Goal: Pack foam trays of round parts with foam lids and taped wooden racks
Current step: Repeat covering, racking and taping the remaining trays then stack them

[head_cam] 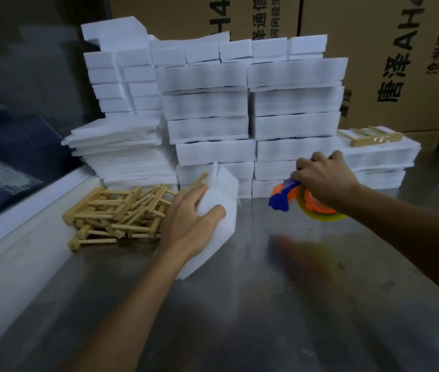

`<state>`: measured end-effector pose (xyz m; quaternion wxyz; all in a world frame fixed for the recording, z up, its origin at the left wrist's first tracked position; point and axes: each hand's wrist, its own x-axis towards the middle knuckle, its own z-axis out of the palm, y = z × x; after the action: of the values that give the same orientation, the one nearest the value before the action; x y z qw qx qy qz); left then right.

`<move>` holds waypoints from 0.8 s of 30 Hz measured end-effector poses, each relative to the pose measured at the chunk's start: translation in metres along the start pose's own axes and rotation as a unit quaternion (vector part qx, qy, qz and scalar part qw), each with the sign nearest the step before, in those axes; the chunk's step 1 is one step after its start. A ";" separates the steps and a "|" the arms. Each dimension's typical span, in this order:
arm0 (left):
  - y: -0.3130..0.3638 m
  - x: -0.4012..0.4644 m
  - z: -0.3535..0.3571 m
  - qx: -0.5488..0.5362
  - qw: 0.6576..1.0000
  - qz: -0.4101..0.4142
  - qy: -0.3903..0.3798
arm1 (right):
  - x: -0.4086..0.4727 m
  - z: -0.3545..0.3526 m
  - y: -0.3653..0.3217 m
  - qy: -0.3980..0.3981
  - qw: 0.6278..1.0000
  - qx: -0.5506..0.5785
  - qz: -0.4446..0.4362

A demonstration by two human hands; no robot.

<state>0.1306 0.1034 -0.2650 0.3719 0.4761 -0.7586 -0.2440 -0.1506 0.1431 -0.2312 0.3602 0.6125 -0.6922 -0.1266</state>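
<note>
While stacked white foam trays (253, 108) wall the shiny metal desk (240, 304), left hand (189, 224) grip curled round tilted white foam block (219, 210), beside heaped wooden racks (116, 210), right hand (323, 181) clutching orange-blue tape dispenser (304, 202), brown cardboard boxes (401, 63) behind.

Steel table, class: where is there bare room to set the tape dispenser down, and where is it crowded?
Bare steel table lies in front of both hands, and between the foam pack and tape dispenser. Crowded: wooden racks at left, foam stacks along the back.
</note>
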 end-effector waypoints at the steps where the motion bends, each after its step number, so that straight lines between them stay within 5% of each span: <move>1: 0.001 0.000 0.001 0.005 1.000 0.001 -0.002 | 0.000 0.004 0.001 0.007 0.998 0.044 0.033; 6: -0.003 0.000 0.004 0.032 0.999 0.005 -0.001 | -0.004 0.018 -0.006 0.065 0.942 0.282 0.168; 10: 0.002 -0.006 0.018 0.101 0.994 0.042 -0.015 | -0.005 0.030 -0.011 0.005 0.870 0.416 0.264; 16: 0.007 -0.015 0.053 0.268 0.958 0.066 -0.073 | -0.012 0.055 -0.004 -0.148 0.869 0.386 0.272; 24: 0.011 -0.027 0.074 0.358 0.926 0.094 -0.072 | -0.009 0.070 0.000 -0.204 0.852 0.371 0.307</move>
<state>0.0729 0.1340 -0.3107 0.1428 0.4849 -0.8616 0.0460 -0.1968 0.1334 -0.2838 -0.0224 0.4172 -0.8986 0.1343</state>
